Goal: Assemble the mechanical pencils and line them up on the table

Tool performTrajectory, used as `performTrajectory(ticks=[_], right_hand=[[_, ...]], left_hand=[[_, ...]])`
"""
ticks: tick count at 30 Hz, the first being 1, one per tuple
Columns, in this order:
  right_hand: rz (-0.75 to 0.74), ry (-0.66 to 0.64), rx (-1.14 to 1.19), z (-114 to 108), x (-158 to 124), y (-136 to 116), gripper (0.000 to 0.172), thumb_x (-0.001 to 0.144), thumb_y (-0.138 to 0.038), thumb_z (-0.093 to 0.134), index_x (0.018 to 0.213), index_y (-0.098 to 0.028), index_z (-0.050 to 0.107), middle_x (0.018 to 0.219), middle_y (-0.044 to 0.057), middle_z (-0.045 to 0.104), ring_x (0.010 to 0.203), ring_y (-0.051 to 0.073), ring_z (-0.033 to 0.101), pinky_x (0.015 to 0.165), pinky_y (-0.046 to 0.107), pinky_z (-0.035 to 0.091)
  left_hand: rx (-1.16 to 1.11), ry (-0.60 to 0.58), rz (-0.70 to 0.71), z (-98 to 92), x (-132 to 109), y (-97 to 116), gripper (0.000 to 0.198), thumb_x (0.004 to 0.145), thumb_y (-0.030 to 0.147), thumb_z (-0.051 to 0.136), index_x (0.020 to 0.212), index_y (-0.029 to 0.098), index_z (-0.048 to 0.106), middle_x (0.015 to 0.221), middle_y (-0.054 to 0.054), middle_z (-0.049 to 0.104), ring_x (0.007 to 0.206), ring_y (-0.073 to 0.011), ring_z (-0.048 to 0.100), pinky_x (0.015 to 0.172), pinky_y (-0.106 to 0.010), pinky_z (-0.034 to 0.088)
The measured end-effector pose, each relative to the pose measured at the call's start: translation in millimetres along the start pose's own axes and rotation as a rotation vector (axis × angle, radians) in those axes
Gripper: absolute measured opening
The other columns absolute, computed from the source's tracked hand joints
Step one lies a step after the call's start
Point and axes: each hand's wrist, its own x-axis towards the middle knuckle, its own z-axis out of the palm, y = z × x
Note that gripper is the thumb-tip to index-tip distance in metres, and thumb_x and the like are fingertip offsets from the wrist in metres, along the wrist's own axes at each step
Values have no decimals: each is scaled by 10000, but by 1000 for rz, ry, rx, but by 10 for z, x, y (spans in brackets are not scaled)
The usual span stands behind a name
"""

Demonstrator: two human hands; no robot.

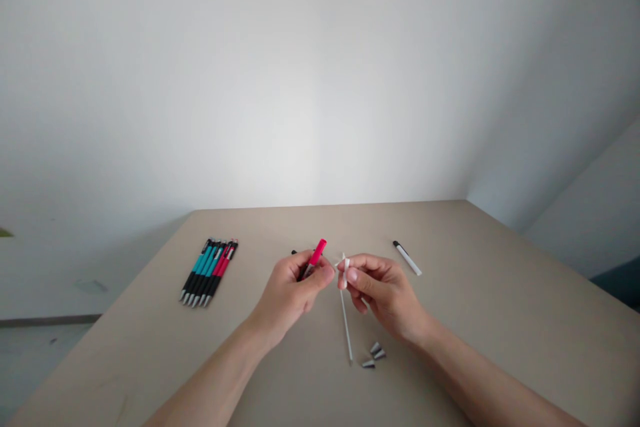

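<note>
My left hand (300, 283) is closed on a pen barrel (317, 253), whose red end points up and away. A dark part of it runs down behind the fingers. Close by on the right, my right hand (377, 287) pinches a small white plastic piece (346, 272) between thumb and fingers. The two hands are a short gap apart above the table. Below them lies a thin white pen refill (347, 330), its far end partly hidden by the right fingers. Some black parts (294, 252) show behind the left hand, mostly covered.
A row of several pens (209, 272), teal and red with black grips, lies on the left of the beige table (280, 373). Silver cone-shaped pen tips (376, 349) sit near the right forearm. A white pen part with a black end (407, 258) lies back right. A wall borders the far edge.
</note>
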Motion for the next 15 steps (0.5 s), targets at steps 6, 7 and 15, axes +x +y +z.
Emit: performTrajectory(ticks=[6, 7, 15], right_hand=[[7, -24, -5, 18, -6, -7, 174, 780, -341, 699, 819, -173, 710, 704, 15, 622, 486, 63, 432, 391, 169, 375], [-1, -6, -20, 9, 2, -7, 180, 782, -350, 695, 812, -173, 706, 687, 7, 606, 477, 60, 423, 389, 171, 371], [-310, 93, -599, -65, 4, -77, 191, 891, -317, 558, 922, -190, 698, 755, 23, 565, 533, 95, 475, 465, 223, 397]], left_hand=[[-171, -75, -45, -30, 10, 0, 415, 831, 543, 527, 799, 138, 609, 466, 100, 263, 377, -36, 176, 380, -197, 157], [-194, -71, -52, -44, 15, 2, 425, 837, 542, 515, 793, 131, 616, 482, 97, 256, 381, -37, 180, 382, -200, 159], [-38, 0, -75, -119, 23, 50, 343, 818, 445, 588, 793, 113, 671, 440, 93, 232, 393, -45, 166, 403, -217, 119]])
